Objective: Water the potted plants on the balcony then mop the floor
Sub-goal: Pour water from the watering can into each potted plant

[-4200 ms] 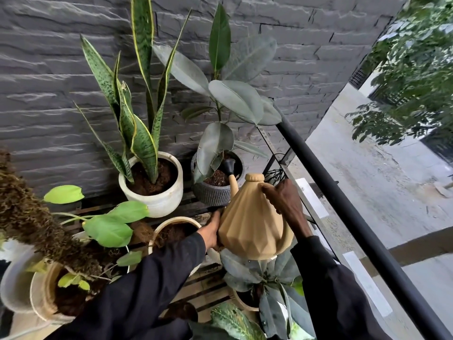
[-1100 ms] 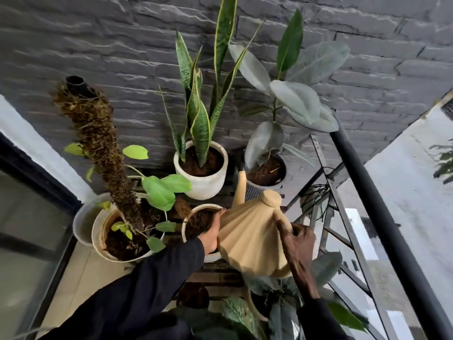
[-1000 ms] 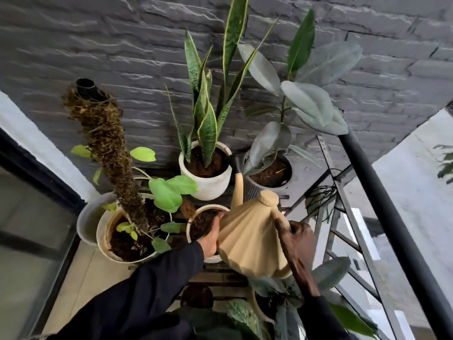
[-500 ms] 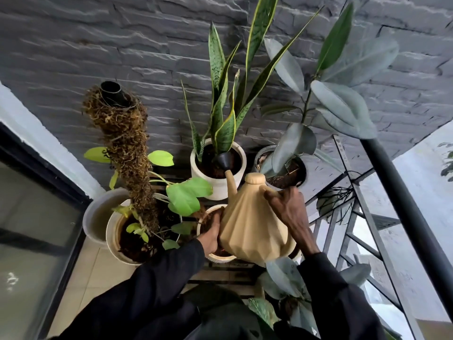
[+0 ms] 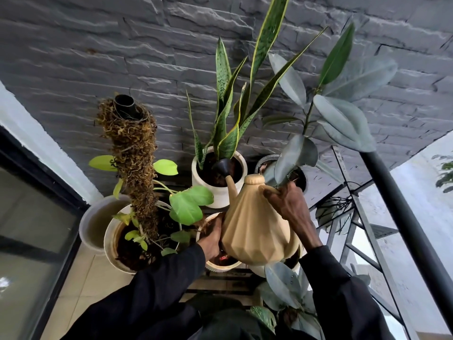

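Note:
A tan faceted watering can (image 5: 255, 229) is held up over the plant stand. My right hand (image 5: 290, 208) grips its handle near the lid; my left hand (image 5: 212, 239) presses against its lower left side. The can's black spout head (image 5: 221, 166) hangs over the soil of the white pot (image 5: 215, 192) holding the snake plant (image 5: 235, 104). To the right a dark pot (image 5: 266, 161) carries a rubber plant (image 5: 338, 119). A moss pole (image 5: 133, 153) rises from a cream pot (image 5: 110, 239) at the left. A small white pot (image 5: 220, 265) sits under the can.
A dark stone wall (image 5: 122, 45) backs the plants. A black railing (image 5: 402, 224) runs down the right side. A glass door (image 5: 29, 229) stands at the left. An empty grey pot (image 5: 90, 224) sits beside the cream pot. More leafy plants (image 5: 286, 290) crowd the stand's front.
The can's spout swung left, from the rubber plant's dark pot to the snake plant's white pot. My right hand shifted up on the handle. The view tilted upward.

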